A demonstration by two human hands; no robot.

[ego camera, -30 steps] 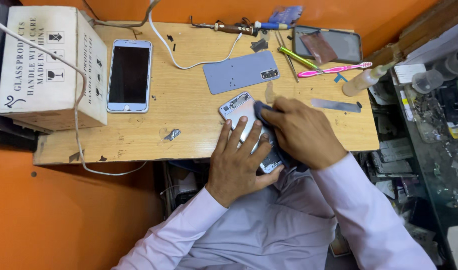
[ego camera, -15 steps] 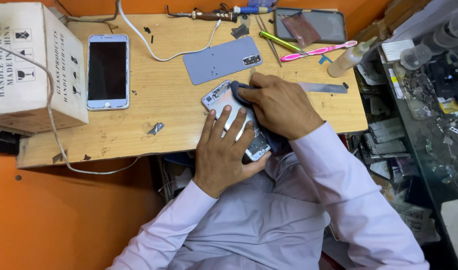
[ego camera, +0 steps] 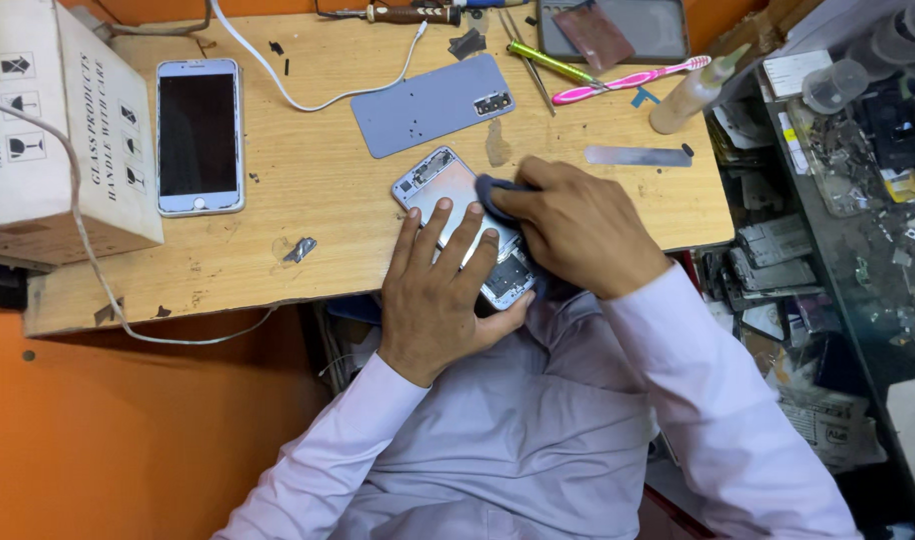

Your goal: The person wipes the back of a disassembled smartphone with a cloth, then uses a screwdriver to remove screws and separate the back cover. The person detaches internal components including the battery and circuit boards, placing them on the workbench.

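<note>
Wiping opened phone [ego camera: 456, 205] on desk [ego camera: 318, 200].
Our left hand [ego camera: 438, 300] pins it, fingers spread flat; right hand [ego camera: 583, 230] fingers clamped on dark cloth [ego camera: 493, 190].

Pale lilac shirt sleeves [ego camera: 678, 400] against an orange wall panel [ego camera: 128, 430]; a silver opened phone [ego camera: 448, 190] under a dark blue cloth [ego camera: 490, 192], a grey-blue back cover [ego camera: 433, 103], a white-framed black-screened phone [ego camera: 198, 135] and a pink toothbrush [ego camera: 628, 80] on the light wooden desk [ego camera: 318, 200].
</note>
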